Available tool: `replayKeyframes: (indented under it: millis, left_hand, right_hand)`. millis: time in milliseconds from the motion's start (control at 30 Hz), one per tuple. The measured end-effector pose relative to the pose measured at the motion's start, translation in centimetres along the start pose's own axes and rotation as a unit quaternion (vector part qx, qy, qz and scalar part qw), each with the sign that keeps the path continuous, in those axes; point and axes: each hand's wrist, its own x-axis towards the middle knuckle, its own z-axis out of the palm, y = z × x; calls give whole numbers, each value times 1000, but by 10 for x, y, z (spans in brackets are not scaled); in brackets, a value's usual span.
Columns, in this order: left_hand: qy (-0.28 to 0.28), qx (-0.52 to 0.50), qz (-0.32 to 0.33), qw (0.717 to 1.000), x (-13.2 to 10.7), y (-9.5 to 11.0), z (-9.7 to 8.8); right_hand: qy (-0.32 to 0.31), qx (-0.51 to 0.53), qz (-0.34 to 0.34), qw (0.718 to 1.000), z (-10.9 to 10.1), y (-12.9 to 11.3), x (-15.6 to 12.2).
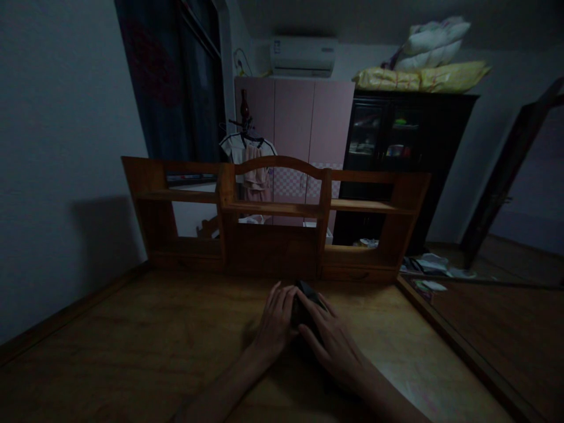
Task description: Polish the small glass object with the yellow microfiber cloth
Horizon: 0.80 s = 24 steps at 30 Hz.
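On the wooden desk top [185, 329], a small dark object [304, 288] sits between my two hands; the dim light and my fingers hide what kind it is. My left hand [275, 320] rests along its left side, with the fingers curved over the top. From the right, my right hand [332, 338] lies against it, fingers reaching forward across it and the thumb nearer to me. Both hands touch the object and nearly meet at its upper edge. Its lower part lies in shadow.
A wooden shelf unit [273, 208] stands along the desk's far edge. To the left is a wall [66, 176]; a raised wooden rim [458, 346] runs along the right. Behind are a pink wardrobe [293, 117], a black cabinet [409, 147] and hanging clothes [253, 167].
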Motion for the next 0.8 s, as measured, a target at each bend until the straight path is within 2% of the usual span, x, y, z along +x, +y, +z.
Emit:
replayKeyframes:
  millis: [133,267,467,800]
  left_hand:
    - [-16,10,41,999,-5,2,7]
    - [-57,10,49,997,-5,3,7]
    - [-45,12,37,998,-2,2,4]
    - [-58,79,42,994,-4,6,5]
  right_hand:
    - [35,106,55,992,4,-1,-5]
    - [30,177,81,980,3,-3,-9]
    - [8,196,57,979,4,-3,-12]
    - [-1,220,105,970,1,3,-15]
